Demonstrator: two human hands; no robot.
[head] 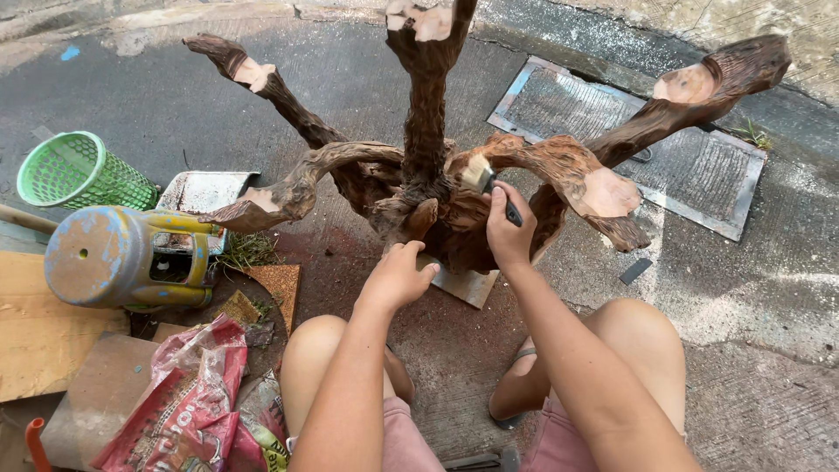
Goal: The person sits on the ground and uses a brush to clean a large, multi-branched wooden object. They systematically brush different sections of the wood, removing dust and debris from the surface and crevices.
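Note:
A large gnarled brown driftwood root (411, 183) with several branching arms stands on the concrete in front of my knees. My right hand (505, 232) grips a small paintbrush (489, 185) by its dark handle, its pale bristles pressed against a thick branch right of the trunk. My left hand (398, 275) rests on the lower base of the root, fingers curled against the wood. A pale flat board (468, 285) lies under the root's base.
A green mesh basket (74, 170) and a blue-and-yellow metal canister (122, 255) lie at left, with red plastic bags (188, 402) and wooden boards (35, 332) below. A metal drain cover (690, 162) sits at the upper right.

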